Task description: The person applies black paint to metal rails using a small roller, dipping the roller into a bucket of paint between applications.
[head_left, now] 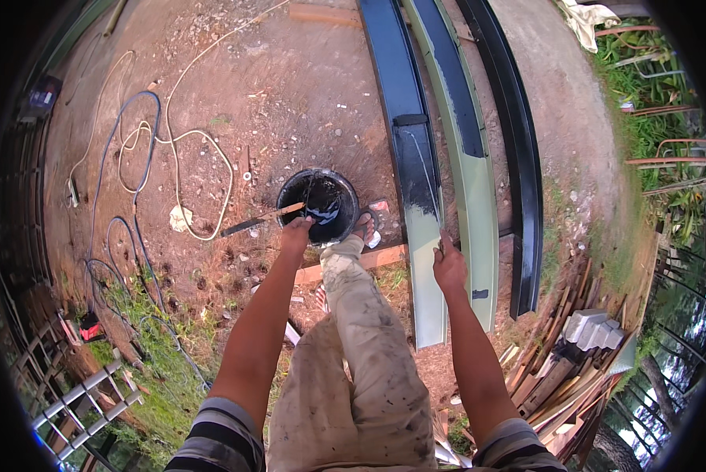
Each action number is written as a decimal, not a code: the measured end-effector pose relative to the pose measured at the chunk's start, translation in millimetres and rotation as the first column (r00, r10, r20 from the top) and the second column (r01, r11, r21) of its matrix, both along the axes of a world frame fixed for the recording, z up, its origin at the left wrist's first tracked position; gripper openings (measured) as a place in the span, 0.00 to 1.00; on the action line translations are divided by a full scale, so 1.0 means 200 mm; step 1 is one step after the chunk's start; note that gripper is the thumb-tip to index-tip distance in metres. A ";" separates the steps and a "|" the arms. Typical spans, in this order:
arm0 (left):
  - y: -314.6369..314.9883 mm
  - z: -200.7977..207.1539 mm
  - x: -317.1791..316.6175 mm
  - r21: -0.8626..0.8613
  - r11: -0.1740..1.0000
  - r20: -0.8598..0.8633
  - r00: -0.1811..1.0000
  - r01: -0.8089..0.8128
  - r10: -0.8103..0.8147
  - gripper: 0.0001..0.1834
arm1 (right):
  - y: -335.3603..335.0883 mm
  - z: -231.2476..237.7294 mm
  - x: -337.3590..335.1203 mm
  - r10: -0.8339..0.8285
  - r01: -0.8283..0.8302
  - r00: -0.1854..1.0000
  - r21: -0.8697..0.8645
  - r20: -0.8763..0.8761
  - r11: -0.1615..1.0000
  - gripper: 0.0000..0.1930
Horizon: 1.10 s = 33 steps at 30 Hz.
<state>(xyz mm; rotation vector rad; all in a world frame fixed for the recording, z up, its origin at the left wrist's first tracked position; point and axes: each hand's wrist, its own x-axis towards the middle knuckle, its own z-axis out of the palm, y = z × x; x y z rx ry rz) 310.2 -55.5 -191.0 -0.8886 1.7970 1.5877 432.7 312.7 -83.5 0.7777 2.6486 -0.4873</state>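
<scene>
Paint-smudged beige cloth trousers (353,377) fill six o'clock. Near nine o'clock, the left hand (298,233) is closed at the rim of a round black bucket (292,189) of glossy dark liquid (325,211), seemingly on its handle. Near four o'clock, the right hand (450,267) grips a wire-framed paint roller (410,120), its black head at one o'clock on a half-blackened, pale-green metal beam (425,275).
</scene>
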 end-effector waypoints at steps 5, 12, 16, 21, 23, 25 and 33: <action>-0.07 0.05 0.02 -0.050 0.985 -0.077 0.982 0.167 -0.170 0.15 | -0.03 0.08 -0.15 0.031 -0.031 0.996 0.001 0.079 1.000 0.30; -0.25 0.19 0.46 -0.187 0.964 -0.050 0.978 0.189 -0.201 0.23 | -0.15 0.38 1.06 -0.015 0.022 0.990 -0.045 0.143 0.999 0.32; -0.48 0.18 1.13 -0.303 0.808 0.180 0.863 0.505 -0.471 0.33 | -0.23 0.60 1.26 0.045 -0.033 0.988 -0.083 0.146 0.996 0.32; -0.56 0.36 1.79 0.015 0.702 0.495 0.605 0.712 -0.624 0.41 | -0.27 0.78 1.01 0.204 -0.183 0.948 -0.110 0.242 0.977 0.33; -0.69 0.25 2.13 0.241 0.786 0.280 0.735 0.569 -0.618 0.40 | -0.33 0.78 0.84 0.310 -0.283 0.905 -0.134 0.291 0.950 0.33; -0.61 0.28 2.16 0.458 0.828 0.351 0.789 0.324 -0.504 0.39 | -0.39 0.77 0.74 0.375 -0.346 0.866 -0.145 0.330 0.927 0.33; -0.38 0.50 2.06 0.565 0.754 0.263 0.794 0.334 -0.549 0.50 | -0.76 0.52 0.33 0.449 -0.258 0.798 -0.446 0.401 0.857 0.33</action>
